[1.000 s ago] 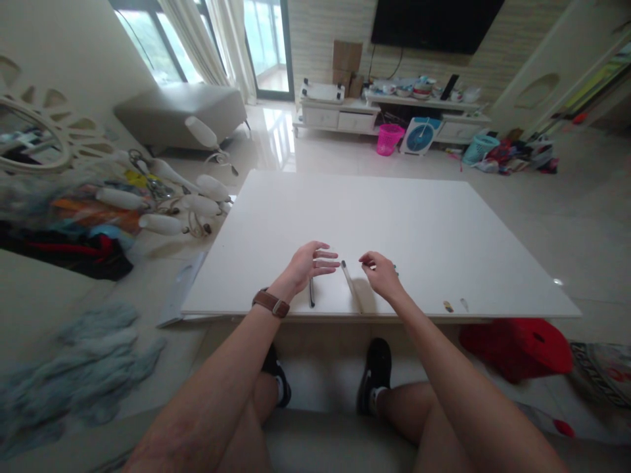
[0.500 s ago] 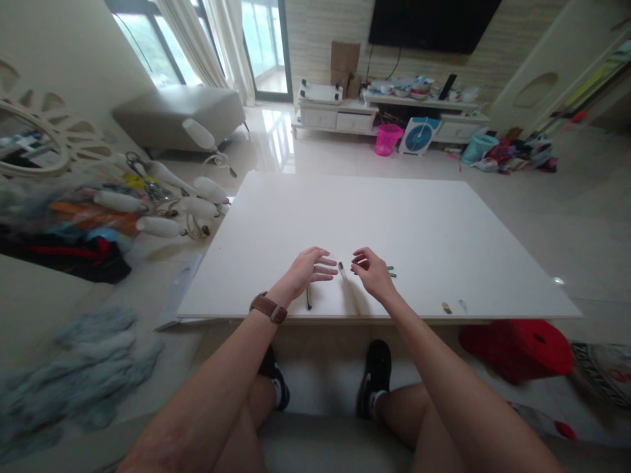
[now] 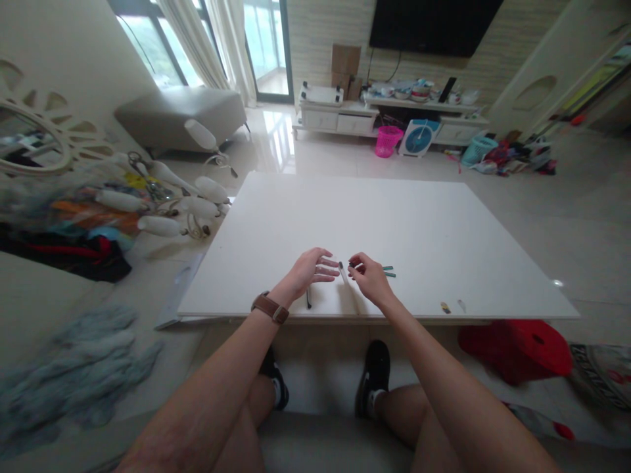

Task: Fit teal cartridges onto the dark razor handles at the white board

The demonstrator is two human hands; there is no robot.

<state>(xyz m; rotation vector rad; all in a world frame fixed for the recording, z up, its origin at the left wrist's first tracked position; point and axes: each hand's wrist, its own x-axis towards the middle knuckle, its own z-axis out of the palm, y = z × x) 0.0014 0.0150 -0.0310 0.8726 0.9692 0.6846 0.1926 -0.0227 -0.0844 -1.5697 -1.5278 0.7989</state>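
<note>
Pale stick [image 3: 346, 278]: slim, dark-tipped, slanting to the white surface's [image 3: 419, 223] near edge.
Right hand [image 3: 369, 278]: grip pinching a small dark piece [image 3: 351, 265], nearer the left hand [image 3: 307, 268] than a second ago.
Left grip: released, fingers spread beside the stick's tip.
Green rods [image 3: 389, 267]: two, now showing more.

Hands [image 3: 306, 268] [image 3: 369, 278] flank a slim dark-tipped stick [image 3: 344, 273] at a white table [image 3: 355, 217]
</note>
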